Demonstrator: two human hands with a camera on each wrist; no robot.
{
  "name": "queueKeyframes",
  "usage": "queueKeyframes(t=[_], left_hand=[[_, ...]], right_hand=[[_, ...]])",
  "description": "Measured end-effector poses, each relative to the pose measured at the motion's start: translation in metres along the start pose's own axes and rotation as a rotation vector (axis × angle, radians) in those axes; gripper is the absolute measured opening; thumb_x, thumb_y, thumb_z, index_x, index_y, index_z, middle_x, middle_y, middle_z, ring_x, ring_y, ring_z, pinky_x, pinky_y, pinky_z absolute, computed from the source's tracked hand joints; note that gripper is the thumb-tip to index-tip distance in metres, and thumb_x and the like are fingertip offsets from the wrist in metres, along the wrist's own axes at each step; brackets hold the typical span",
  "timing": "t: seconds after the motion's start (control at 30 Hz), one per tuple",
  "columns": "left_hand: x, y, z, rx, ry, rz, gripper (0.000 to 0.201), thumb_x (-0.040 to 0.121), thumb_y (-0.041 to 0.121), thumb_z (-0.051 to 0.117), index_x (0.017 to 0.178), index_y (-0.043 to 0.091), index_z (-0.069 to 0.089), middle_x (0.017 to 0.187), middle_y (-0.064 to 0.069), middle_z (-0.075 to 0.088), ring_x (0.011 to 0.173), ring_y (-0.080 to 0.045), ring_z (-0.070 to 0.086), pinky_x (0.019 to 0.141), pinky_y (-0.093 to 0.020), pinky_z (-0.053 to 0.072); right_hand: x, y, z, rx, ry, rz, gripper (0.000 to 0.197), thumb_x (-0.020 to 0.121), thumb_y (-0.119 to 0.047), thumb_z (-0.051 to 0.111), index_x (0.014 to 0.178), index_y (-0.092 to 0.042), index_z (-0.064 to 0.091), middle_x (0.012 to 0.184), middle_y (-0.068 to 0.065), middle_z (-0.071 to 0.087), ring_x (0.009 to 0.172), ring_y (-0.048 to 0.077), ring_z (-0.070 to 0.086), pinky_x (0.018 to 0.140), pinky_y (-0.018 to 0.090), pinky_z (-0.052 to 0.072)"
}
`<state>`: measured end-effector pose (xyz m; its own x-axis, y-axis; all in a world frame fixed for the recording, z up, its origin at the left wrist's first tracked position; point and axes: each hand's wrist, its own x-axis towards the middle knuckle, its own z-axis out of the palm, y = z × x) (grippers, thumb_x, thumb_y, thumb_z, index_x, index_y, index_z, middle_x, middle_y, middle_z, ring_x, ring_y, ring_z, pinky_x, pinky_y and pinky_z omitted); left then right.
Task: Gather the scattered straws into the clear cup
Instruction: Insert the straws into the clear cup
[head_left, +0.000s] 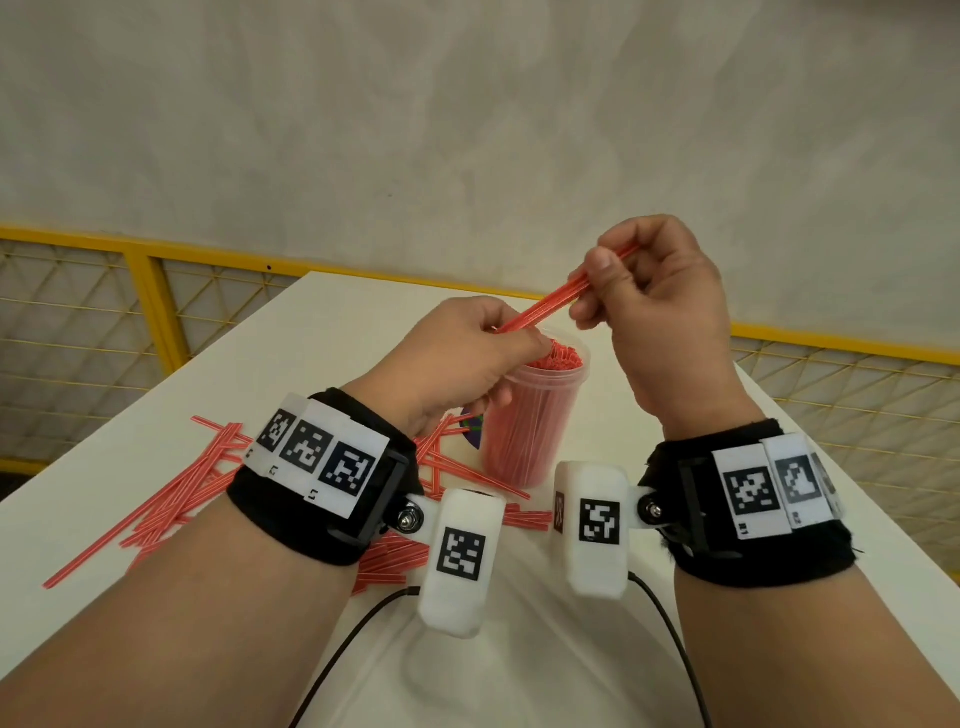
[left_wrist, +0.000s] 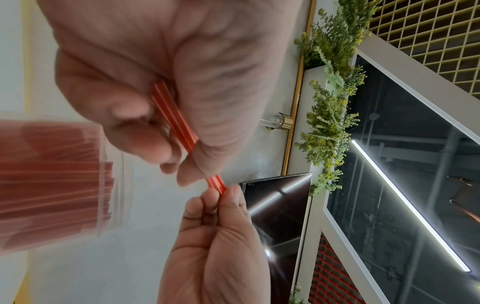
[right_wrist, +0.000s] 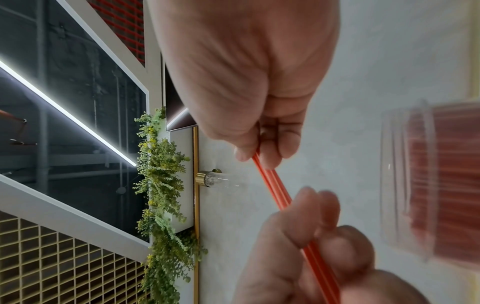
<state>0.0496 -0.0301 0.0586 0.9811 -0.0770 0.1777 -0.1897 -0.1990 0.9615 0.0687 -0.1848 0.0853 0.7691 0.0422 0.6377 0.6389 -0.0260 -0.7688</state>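
Both hands hold one small bundle (head_left: 550, 303) of red straws in the air above the cup (head_left: 530, 415). The left hand (head_left: 457, 358) has its fingers and thumb curled round the lower end of the bundle, just over the cup's mouth; the left wrist view shows the straws lying between thumb and curled fingers (left_wrist: 140, 123). The right hand (head_left: 660, 306) pinches the upper end between thumb and fingertips, with the other fingers folded in; a short tip of the straws sticks out past its thumb. The bundle slants from lower left, at the left hand, up to the right hand. How many straws it holds cannot be counted for sure; the wrist views show about three side by side. The cup stands upright on the white table (head_left: 519, 649), near its middle, and is packed nearly full with red straws standing on end. More loose straws (head_left: 182, 488) lie scattered flat on the table to the left of the cup and beneath the left wrist, some crossing one another, a few just beside the cup's base. Each wrist wears a black band (head_left: 291, 509) with white marker tags and a white camera block, from which black cables (head_left: 332, 670) run toward the near edge. Behind the table runs a yellow mesh railing (head_left: 104, 312) before a pale wall.
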Motion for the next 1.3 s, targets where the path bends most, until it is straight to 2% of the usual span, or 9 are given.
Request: queueKeyframes(t=[0.17,0.3,0.43,0.57,0.7,0.8,0.93,1.13,1.3], left_hand=[[0.004,0.000,0.002,-0.250,0.117,0.040,0.032,0.076,-0.012,0.063,0.094,0.014,0.063,0.079,-0.004,0.061,0.076,-0.021,0.062,0.078,-0.038,0.053],[0.004,-0.001,0.004,-0.211,0.119,0.085,0.035,0.078,-0.010,0.058,0.095,0.020,0.063,0.087,0.001,0.062,0.090,-0.017,0.062,0.079,-0.031,0.051],[0.007,-0.005,-0.001,0.046,0.209,0.103,0.043,0.080,0.003,0.062,0.115,0.028,0.055,0.109,0.007,0.053,0.101,-0.007,0.054,0.072,-0.016,0.041],[0.004,-0.011,-0.001,0.409,0.080,0.077,0.046,0.079,0.041,0.072,0.120,0.032,0.054,0.126,0.008,0.039,0.113,-0.009,0.047,0.082,-0.016,0.038],[0.001,-0.016,0.003,0.614,-0.015,0.109,0.043,0.082,0.046,0.070,0.120,0.033,0.058,0.136,0.006,0.037,0.130,-0.010,0.038,0.109,-0.029,0.031],[0.002,-0.016,0.002,0.641,0.002,0.137,0.040,0.081,0.044,0.072,0.117,0.028,0.063,0.136,0.005,0.040,0.129,-0.007,0.038,0.099,-0.017,0.026],[0.003,-0.016,0.002,0.624,0.042,0.145,0.043,0.077,0.045,0.076,0.112,0.025,0.063,0.126,0.007,0.048,0.117,-0.008,0.048,0.087,-0.019,0.033],[0.004,-0.015,0.002,0.531,0.091,0.102,0.069,0.069,0.044,0.081,0.123,0.019,0.046,0.124,0.005,0.053,0.111,-0.011,0.055,0.085,-0.025,0.044],[0.004,-0.015,0.000,0.536,0.069,0.090,0.079,0.065,0.046,0.085,0.127,0.022,0.044,0.132,0.005,0.046,0.118,-0.011,0.051,0.093,-0.028,0.044]], right_hand=[[-0.001,0.002,0.004,-0.021,-0.005,0.005,0.016,0.096,-0.002,0.052,0.091,-0.017,0.049,0.080,0.014,0.060,0.055,0.013,0.058,0.057,0.027,0.052],[-0.002,0.005,0.007,-0.053,-0.023,-0.006,0.016,0.095,-0.004,0.053,0.093,-0.019,0.048,0.079,0.010,0.058,0.055,0.014,0.058,0.058,0.027,0.052],[0.003,0.010,-0.003,-0.177,0.142,-0.058,0.021,0.095,-0.007,0.053,0.090,-0.026,0.047,0.075,-0.001,0.056,0.052,0.011,0.059,0.058,0.031,0.053],[0.007,0.019,-0.013,-0.451,0.207,-0.071,0.016,0.094,-0.012,0.052,0.095,-0.027,0.045,0.082,-0.002,0.056,0.069,0.022,0.064,0.071,0.041,0.054],[0.009,0.023,-0.015,-0.586,0.175,-0.088,0.013,0.095,-0.012,0.052,0.105,-0.019,0.048,0.077,-0.009,0.052,0.070,0.018,0.061,0.062,0.016,0.045],[0.008,0.024,-0.014,-0.645,0.149,-0.079,0.015,0.095,-0.011,0.052,0.109,-0.014,0.051,0.074,-0.013,0.048,0.064,0.000,0.050,0.054,0.003,0.034],[0.003,0.024,-0.006,-0.680,0.100,-0.080,0.018,0.094,-0.009,0.053,0.112,-0.011,0.053,0.075,-0.007,0.051,0.065,0.007,0.049,0.057,0.015,0.031],[-0.008,0.030,0.011,-0.905,-0.365,0.115,0.028,0.099,-0.029,0.043,0.114,-0.028,0.066,0.108,-0.007,0.068,0.113,0.025,0.053,0.097,0.044,0.042],[0.000,0.020,0.001,-0.740,-0.226,0.198,0.032,0.097,-0.021,0.044,0.118,-0.024,0.067,0.126,-0.003,0.064,0.118,0.019,0.056,0.103,0.042,0.041]])
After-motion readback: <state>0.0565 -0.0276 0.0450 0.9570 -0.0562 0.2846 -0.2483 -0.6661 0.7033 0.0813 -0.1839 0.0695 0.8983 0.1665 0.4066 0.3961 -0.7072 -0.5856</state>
